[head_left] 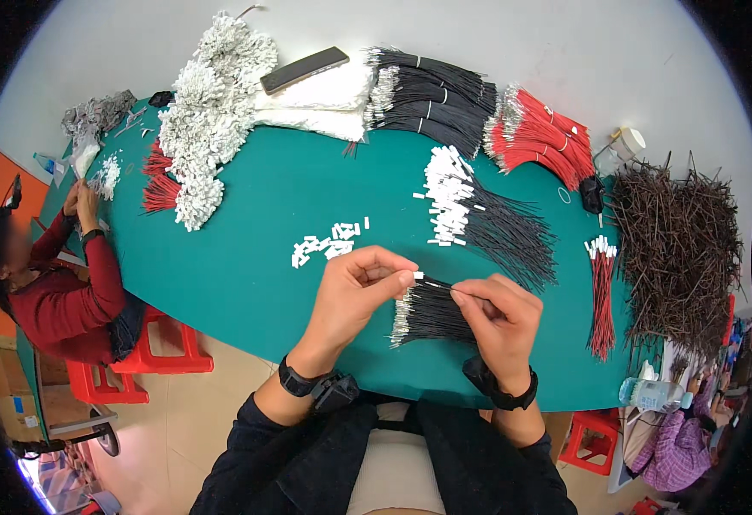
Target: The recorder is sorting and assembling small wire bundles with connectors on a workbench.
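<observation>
Above the near part of the green table [256,240], my left hand [346,292] pinches a small white connector housing [419,275] between thumb and forefinger. A thin black wire [437,284] is gripped by the fingertips of my right hand [504,318], its tip at or close to the housing. Whether the tip is inside cannot be told. Under both hands lies a row of black wires [440,319] with silvery terminals on their left ends. Loose white connector housings [337,245] are scattered just beyond my left hand. Farther right lies a fanned pile of black wires with white housings [449,193].
Along the back are a white connector heap [217,94], a phone [305,70] on white bags, black wire bundles [436,94] and red wire bundles [543,133]. At right are red wires [602,300] and a dark brown tangle [680,257]. Another person [71,283] works at left.
</observation>
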The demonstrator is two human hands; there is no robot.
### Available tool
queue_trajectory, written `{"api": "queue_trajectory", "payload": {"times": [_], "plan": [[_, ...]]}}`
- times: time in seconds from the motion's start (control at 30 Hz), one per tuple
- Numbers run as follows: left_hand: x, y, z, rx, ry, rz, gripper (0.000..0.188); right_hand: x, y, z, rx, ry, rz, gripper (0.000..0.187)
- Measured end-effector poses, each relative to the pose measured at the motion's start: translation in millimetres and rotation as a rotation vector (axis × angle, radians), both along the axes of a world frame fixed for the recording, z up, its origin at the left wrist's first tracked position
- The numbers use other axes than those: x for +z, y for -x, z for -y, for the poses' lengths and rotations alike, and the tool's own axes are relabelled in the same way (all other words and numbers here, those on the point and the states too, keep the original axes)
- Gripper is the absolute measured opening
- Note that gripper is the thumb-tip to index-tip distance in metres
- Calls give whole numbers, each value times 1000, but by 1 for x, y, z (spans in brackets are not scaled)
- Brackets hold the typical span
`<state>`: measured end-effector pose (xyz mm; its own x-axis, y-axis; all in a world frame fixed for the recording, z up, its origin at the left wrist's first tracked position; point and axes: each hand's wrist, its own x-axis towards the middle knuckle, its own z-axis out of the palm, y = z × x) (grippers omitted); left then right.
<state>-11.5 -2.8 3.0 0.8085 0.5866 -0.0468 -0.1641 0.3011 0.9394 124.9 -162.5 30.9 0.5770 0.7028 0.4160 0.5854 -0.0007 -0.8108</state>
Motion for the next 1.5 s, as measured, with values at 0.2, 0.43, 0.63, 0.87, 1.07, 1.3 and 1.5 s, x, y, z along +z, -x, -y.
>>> {"api": "queue_trajectory", "payload": {"times": [0.2, 0.43, 0.63, 0.87, 1.07, 1.3, 1.5], "plan": [[0, 0, 0, -4, 23, 2, 10, 0, -2, -2, -9, -43, 78, 12], [-3, -1, 1, -12, 59, 32, 13, 1, -2, 1, -27, -5, 70, 10], [-4, -2, 2, 22, 37, 74, 15, 1, 0, 1, -43, -1, 49, 7], [0, 0, 3, 39, 17, 17, 18, 3, 0, 2, -40, 15, 56, 6], [2, 1, 4, 24, 20, 15, 15, 1, -1, 2, -47, 0, 59, 8], [2, 1, 4, 18, 15, 14, 15, 2, -1, 1, -27, -26, 99, 11], [1, 3, 5, -3, 20, -1, 15, 1, -1, 0, -1, -24, 107, 12]]}}
